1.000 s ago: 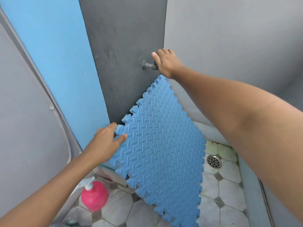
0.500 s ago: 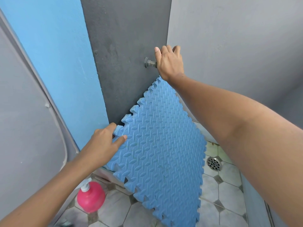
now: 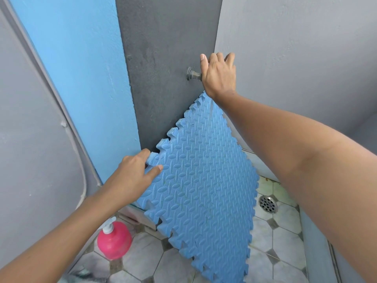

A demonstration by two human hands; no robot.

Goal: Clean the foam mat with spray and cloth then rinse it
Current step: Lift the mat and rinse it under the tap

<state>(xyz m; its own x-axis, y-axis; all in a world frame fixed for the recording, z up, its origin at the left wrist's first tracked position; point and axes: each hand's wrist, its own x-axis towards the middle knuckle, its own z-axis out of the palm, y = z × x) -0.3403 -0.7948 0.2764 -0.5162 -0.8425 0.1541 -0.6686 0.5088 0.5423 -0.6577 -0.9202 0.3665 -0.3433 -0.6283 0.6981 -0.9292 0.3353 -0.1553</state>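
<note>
A blue foam mat [image 3: 204, 180] with a jigsaw edge and a ribbed pattern stands tilted on one corner, leaning toward the dark grey wall. My left hand [image 3: 132, 172] pinches the mat's left corner, thumb on the front face. My right hand [image 3: 219, 75] is wrapped over a tap [image 3: 192, 74] that sticks out of the dark grey wall just above the mat's top corner; only the tap's base and stem show. No water is visible. No cloth is in view.
A pink pump bottle [image 3: 114, 240] stands on the tiled floor at the lower left. A round metal floor drain [image 3: 268, 204] lies to the right of the mat. Blue and grey walls close in the narrow corner, with a grey door at the left.
My right hand has shifted on the tap, the fingers lifting and turning over it. The mat and my left hand stay about where they were. The view has drifted a little.
</note>
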